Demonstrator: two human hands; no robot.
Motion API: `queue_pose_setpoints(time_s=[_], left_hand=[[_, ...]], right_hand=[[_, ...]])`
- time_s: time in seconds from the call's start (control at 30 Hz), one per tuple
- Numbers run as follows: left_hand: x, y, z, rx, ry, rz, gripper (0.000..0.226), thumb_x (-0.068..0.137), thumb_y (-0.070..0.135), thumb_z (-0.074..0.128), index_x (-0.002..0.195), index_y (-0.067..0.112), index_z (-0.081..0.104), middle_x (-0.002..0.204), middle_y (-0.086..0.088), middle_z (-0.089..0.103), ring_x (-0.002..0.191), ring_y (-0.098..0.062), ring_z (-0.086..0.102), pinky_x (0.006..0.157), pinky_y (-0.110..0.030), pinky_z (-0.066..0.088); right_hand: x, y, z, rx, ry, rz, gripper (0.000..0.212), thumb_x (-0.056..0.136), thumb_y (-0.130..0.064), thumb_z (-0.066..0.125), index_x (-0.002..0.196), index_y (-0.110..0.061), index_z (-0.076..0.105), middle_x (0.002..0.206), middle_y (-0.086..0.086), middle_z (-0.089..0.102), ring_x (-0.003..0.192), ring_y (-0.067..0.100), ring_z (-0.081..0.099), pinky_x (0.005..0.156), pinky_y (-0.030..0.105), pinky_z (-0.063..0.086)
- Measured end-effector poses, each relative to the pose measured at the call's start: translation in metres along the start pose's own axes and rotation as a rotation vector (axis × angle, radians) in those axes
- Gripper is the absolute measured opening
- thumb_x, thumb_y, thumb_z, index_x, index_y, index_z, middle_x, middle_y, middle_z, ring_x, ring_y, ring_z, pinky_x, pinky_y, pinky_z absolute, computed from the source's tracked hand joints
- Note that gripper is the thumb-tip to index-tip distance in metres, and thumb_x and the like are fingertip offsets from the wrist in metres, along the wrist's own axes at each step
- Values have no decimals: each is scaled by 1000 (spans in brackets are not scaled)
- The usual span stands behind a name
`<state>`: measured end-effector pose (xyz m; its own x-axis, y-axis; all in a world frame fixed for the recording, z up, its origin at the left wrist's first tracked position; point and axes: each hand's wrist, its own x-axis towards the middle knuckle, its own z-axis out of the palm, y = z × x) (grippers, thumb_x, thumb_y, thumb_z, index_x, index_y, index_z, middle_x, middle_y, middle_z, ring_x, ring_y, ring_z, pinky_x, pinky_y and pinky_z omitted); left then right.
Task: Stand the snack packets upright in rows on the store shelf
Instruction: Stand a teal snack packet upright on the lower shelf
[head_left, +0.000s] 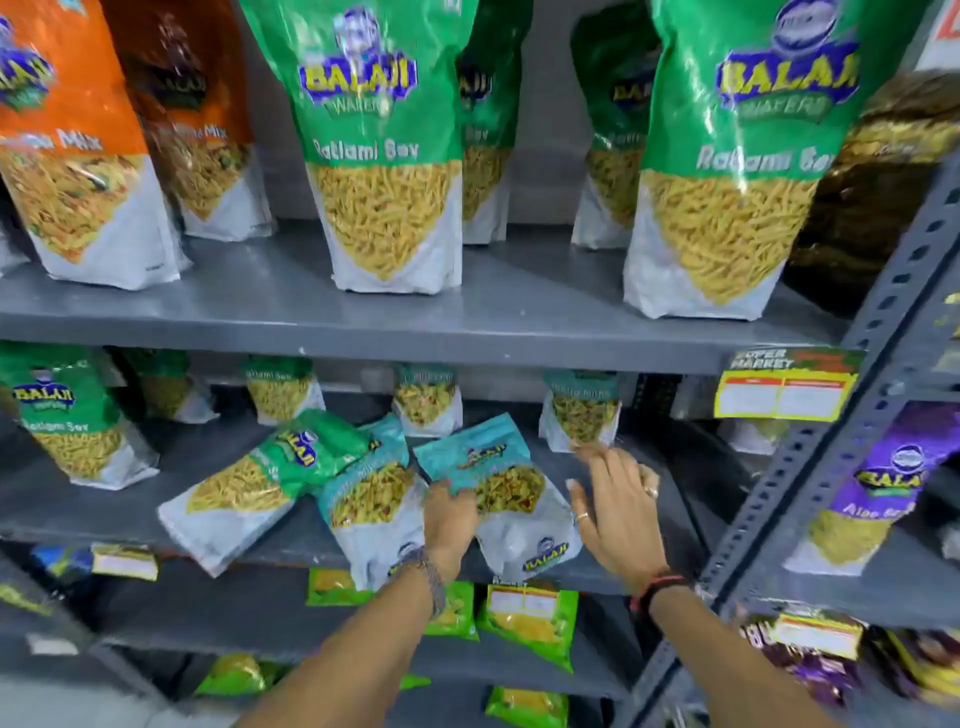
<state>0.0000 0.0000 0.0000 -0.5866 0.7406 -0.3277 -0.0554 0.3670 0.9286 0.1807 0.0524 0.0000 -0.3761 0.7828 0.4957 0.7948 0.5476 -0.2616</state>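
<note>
Three snack packets lie flat near the front of the middle grey shelf (104, 514): a green packet (260, 483), a teal packet (371, 499) beside it, and another teal packet (509, 493) to the right. My left hand (449, 514) grips the left edge of the right teal packet. My right hand (618, 514) hovers with fingers spread just right of that packet, its fingertips close to an upright teal packet (582, 410) at the back. Two more small packets (427, 397) (280, 392) stand upright in the back row.
Large green packets (387, 150) and orange packets (67, 150) stand on the upper shelf. A green packet (72, 415) stands at the middle shelf's left. A perforated steel upright (831, 447) and yellow price tag (784, 384) are at right, with a purple packet (872, 488) beyond. Bright green packets (530, 623) fill lower shelves.
</note>
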Motion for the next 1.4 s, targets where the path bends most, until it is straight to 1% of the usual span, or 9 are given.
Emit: queue_pose_setpoints(time_s=[0.1,0.23,0.47,0.73,0.83,0.9,1.07,1.23,1.4], left_hand=[[28,0,5,-80,-28,-79,31,93,4,41,124,3,43,69,2,36,59,-11,36,56,-28,29],[66,-6,14,-70,-50,-171,13,91,4,42,102,8,46,89,-10,51,77,-23,45,74,-32,32],[111,-13,35,-197,-59,-386,39,90,27,42,125,13,52,128,-9,56,116,-28,53,98,-36,44],[117,-15,41,-446,52,-443,48,90,30,37,128,6,51,125,-11,59,115,-32,56,102,-49,43],[113,-13,36,-428,35,-444,30,92,20,31,95,7,58,74,-7,67,68,-19,66,63,-24,55],[105,-8,28,-450,-20,-441,31,94,21,28,79,12,54,54,0,62,44,-14,56,44,-19,44],[86,-9,14,-506,-204,-431,51,98,33,23,138,8,41,142,-8,45,125,-23,46,114,-39,26],[51,0,7,-518,-348,-319,56,98,39,25,139,4,40,147,-11,43,136,-25,40,105,-36,32],[24,12,7,-511,-485,-189,56,98,39,25,140,5,39,148,-11,42,138,-25,38,103,-34,32]], right_hand=[[15,11,33,-69,-188,133,50,88,-44,28,119,-13,52,116,11,60,107,33,53,89,46,37],[37,24,71,187,-456,437,46,93,-44,33,119,-12,54,121,14,59,117,34,51,98,48,35],[70,51,143,622,-612,862,19,88,-23,46,91,-16,63,83,2,58,75,18,52,71,29,43],[72,46,141,770,-500,1037,46,72,-35,73,104,-3,68,107,9,70,100,28,63,98,41,48],[65,48,136,745,-430,1022,37,74,-34,72,100,-6,71,99,6,70,94,26,62,91,34,49],[57,50,131,750,-366,1050,28,76,-31,72,93,-10,73,96,5,72,91,25,64,89,34,51],[28,50,105,882,-208,1088,13,83,-15,64,71,-13,69,64,-3,69,68,14,58,76,24,53],[-1,50,71,974,-102,1071,36,86,2,50,63,-21,65,73,-1,65,69,14,58,67,25,48],[-18,53,46,1049,-75,1070,25,89,-3,44,78,-13,65,73,3,60,55,12,45,42,19,37]])
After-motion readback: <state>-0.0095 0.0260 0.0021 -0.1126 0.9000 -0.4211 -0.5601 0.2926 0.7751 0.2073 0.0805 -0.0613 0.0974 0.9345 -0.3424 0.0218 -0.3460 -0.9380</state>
